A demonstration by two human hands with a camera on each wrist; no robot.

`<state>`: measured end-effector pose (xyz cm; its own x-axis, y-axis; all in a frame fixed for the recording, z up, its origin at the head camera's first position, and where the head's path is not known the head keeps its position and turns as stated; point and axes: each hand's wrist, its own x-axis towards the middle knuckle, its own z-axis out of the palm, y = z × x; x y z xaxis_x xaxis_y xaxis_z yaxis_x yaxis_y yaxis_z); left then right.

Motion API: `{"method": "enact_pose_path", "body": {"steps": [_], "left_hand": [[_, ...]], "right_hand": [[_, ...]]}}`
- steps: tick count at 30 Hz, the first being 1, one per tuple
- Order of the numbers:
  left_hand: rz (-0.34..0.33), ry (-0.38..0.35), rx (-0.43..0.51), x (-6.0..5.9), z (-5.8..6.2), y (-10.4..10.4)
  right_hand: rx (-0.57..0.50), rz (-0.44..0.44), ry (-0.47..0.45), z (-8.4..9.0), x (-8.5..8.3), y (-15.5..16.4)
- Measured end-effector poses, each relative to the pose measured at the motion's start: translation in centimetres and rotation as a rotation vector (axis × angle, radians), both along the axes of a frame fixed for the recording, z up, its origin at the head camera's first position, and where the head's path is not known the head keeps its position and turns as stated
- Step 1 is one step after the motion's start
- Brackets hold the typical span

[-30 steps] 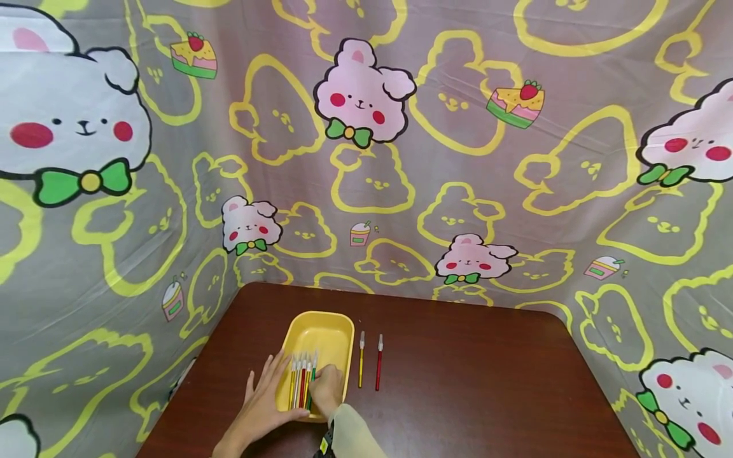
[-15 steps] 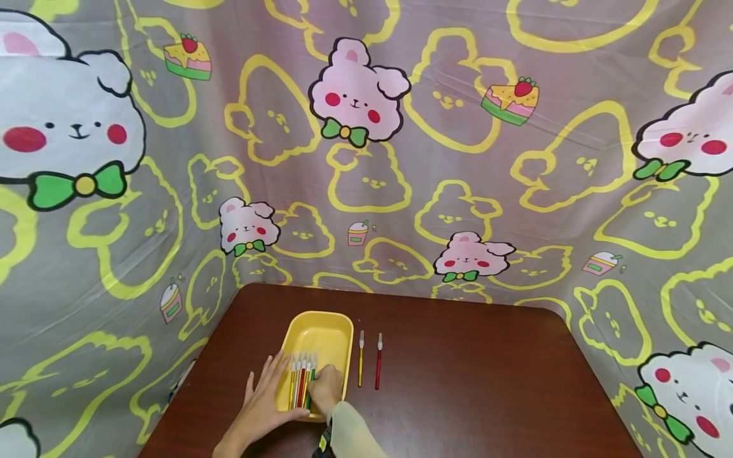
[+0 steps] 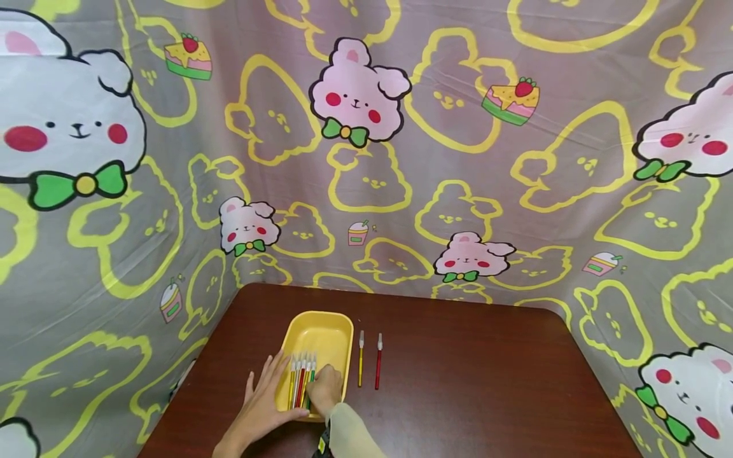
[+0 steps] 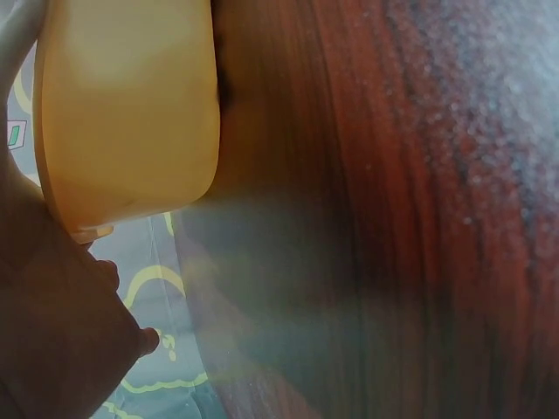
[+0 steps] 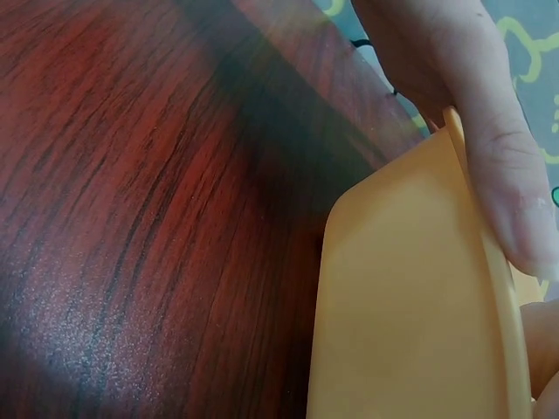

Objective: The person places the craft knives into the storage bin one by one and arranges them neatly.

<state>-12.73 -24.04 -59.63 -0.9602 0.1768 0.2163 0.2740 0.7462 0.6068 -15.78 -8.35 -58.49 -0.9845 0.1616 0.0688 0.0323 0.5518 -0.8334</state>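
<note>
Presently catalogued: one yellow tray (image 3: 321,337) on the near-left part of a dark wood-grain worktop (image 3: 487,381), holding a bundle of thin paint brushes (image 3: 302,380) with yellow, red and green handles, tips pointing far.

Left hand (image 3: 265,402): lies flat against the tray's left rim, fingers straight and a little spread, steadying it and gripping nothing. Right hand (image 3: 328,388): inside the tray at its near end, fingers curled down over the handle ends of the brushes; whether it pinches one brush or several cannot be told. A pale sleeve (image 3: 352,436) covers that forearm.

Loose items: one yellow-handled brush (image 3: 361,359) and one red-handled brush (image 3: 378,361), lying parallel on the worktop just right of the tray, apart from each other.

Handling note, as judgement: single out one handle with thumb and forefinger and lift it along its length, keeping the left palm pressed on the rim so the light tray does not slide or tip.

Markings: no brand, label or legible writing on tray or brushes. Surrounding cloth (image 3: 458,127) bears cartoon bears, cake slices and cups only.
</note>
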Motion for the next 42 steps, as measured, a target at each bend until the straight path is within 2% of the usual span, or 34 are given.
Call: {"method": "enact_pose_path", "body": {"steps": [7, 15, 20, 28, 31, 37, 42], "left_hand": [[0.001, 0.014, 0.004, 0.0, 0.2, 0.2], [-0.002, 0.023, -0.001, 0.0, 0.1, 0.2], [-0.005, 0.039, -0.006, 0.1, 0.2, 0.2], [-0.005, 0.024, -0.017, 0.0, 0.2, 0.2], [-0.004, 0.029, -0.008, 0.1, 0.1, 0.1], [-0.008, 0.065, 0.006, 0.2, -0.3, 0.1], [0.001, 0.04, -0.01, 0.2, -0.1, 0.1]], "right_hand": [[0.012, -0.01, -0.016, 0.0, -0.2, 0.0], [0.023, -0.046, 0.062, -0.4, -0.5, -0.1], [-0.01, -0.033, 0.061, 0.9, -0.5, 0.0], [-0.072, -0.02, 0.04, 3.2, -0.7, 0.8], [-0.08, -0.027, 0.016, 3.7, -0.9, 1.4], [-0.072, -0.025, 0.064, 4.2, -1.2, 2.9], [-0.094, -0.037, 0.057, 4.9, -1.3, 3.9]]}}
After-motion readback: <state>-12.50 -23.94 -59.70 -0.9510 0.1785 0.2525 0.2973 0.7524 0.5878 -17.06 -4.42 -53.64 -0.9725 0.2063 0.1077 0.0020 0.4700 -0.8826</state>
